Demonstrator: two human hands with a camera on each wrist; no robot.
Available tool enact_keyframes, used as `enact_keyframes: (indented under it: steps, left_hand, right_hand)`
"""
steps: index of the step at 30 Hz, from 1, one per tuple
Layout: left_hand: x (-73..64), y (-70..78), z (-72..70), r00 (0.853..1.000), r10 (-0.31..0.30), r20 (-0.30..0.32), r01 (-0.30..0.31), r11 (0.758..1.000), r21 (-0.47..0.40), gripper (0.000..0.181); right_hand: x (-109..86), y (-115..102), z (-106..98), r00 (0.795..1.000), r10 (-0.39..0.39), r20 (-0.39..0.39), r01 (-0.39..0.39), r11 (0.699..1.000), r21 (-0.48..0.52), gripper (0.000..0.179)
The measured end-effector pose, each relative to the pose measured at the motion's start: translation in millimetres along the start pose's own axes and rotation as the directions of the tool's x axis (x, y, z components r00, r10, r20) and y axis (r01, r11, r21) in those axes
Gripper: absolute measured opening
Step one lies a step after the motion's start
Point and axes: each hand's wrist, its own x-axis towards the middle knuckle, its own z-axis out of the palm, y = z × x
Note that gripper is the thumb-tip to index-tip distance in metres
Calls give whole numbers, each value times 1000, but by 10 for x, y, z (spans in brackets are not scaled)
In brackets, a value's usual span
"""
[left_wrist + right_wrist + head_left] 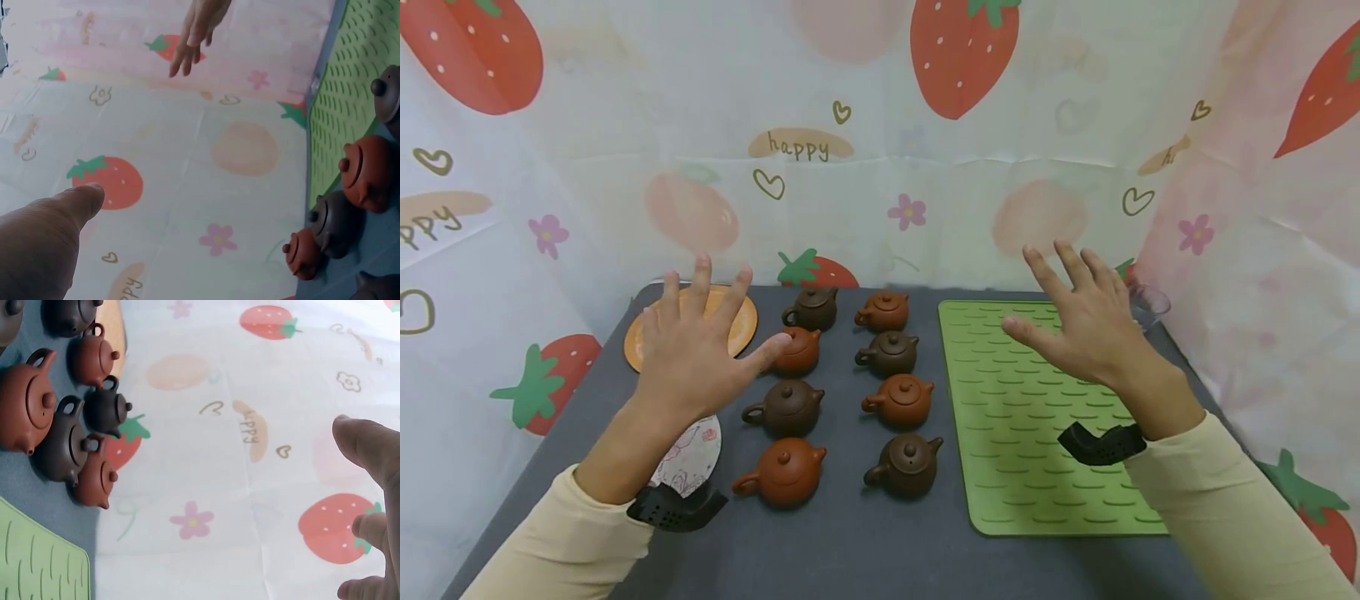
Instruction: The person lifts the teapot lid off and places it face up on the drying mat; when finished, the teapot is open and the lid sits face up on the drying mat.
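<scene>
The left hand (691, 360) and right hand (1088, 332), fingers spread apart, hover above the counter (850, 554), bearing eight teapots (906, 403) beside a green mat (1015, 467).

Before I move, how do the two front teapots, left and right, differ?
The left teapot is reddish-brown; the right teapot is dark brown. The right teapot stands beside the green mat; the left teapot is farther from it. Both have lids on and spouts pointing right.

Both sleeves (565, 537) are cream, the wrist pieces (673, 509) black.
</scene>
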Motion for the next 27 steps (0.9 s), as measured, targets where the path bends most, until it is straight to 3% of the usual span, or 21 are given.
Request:
enact_keyframes:
  steps: [8,20,27]
  left_hand:
    - [-127,60,118,996,44,-78,-49,997,-61,86]
    - [-306,126,363,993,50,-105,-71,977,-203,83]
    - [-371,178,463,995,48,-93,-71,962,-262,83]
  right_hand:
    - [-59,6,92,997,-67,-38,69,996,63,85]
    - [-146,31,308,978,-166,-123,186,968,170,82]
    - [-193,28,406,977,-168,-132,196,952,236,81]
